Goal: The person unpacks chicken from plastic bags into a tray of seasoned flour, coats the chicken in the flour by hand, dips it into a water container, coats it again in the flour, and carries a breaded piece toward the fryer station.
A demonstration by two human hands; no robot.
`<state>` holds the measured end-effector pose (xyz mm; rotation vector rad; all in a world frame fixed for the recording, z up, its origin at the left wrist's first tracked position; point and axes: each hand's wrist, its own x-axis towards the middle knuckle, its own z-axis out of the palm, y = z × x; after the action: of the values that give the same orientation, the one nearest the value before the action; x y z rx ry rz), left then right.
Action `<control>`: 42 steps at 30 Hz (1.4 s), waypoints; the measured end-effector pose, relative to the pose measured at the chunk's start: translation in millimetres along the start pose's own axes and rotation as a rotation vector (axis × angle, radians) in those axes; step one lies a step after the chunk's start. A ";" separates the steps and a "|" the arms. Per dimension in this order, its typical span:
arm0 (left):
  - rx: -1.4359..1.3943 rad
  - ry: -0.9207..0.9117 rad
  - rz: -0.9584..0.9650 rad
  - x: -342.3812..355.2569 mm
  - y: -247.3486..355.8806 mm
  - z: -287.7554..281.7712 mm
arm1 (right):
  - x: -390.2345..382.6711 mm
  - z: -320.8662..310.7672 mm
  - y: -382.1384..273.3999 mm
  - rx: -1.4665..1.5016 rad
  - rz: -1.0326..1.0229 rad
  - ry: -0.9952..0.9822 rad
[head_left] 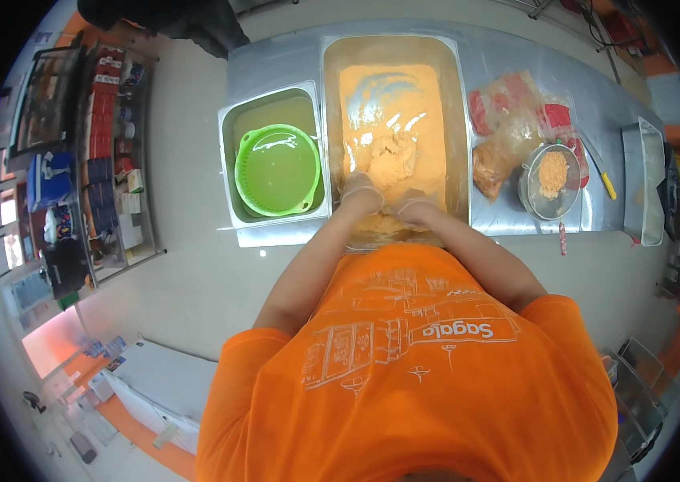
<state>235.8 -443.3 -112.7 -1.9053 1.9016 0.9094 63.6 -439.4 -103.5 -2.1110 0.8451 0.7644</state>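
Observation:
A long, deep metal pan (462, 120) in front of me holds a layer of orange, flour-like powder (428, 96). Coated lumps of what looks like food (392, 158) are heaped in its middle, and more lie close to my side. Both hands are down in the near half of the pan, apparently in thin clear gloves. My left hand (362, 194) rests in the powder at the left of the heap. At the heap's near right is my right hand (414, 207), a little apart from the left. Powder and the hands themselves hide most of the fingers.
Left of the pan, a green plastic basket (314, 189) sits in a metal container (228, 165) of liquid. On the right are plastic bags (517, 120), a round strainer (571, 165) with orange crumbs, a yellow-handled knife (609, 186) and a metal trough (643, 181).

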 end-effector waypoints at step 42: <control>-0.060 0.408 0.350 62.5 -2.7 -66.7 | -3.5 -29.4 52.1 0.354 0.302 1.034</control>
<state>248.4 -533.2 -101.5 -1.9415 2.5324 0.7103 29.5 -488.6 -105.4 -1.9961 1.7010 -0.4223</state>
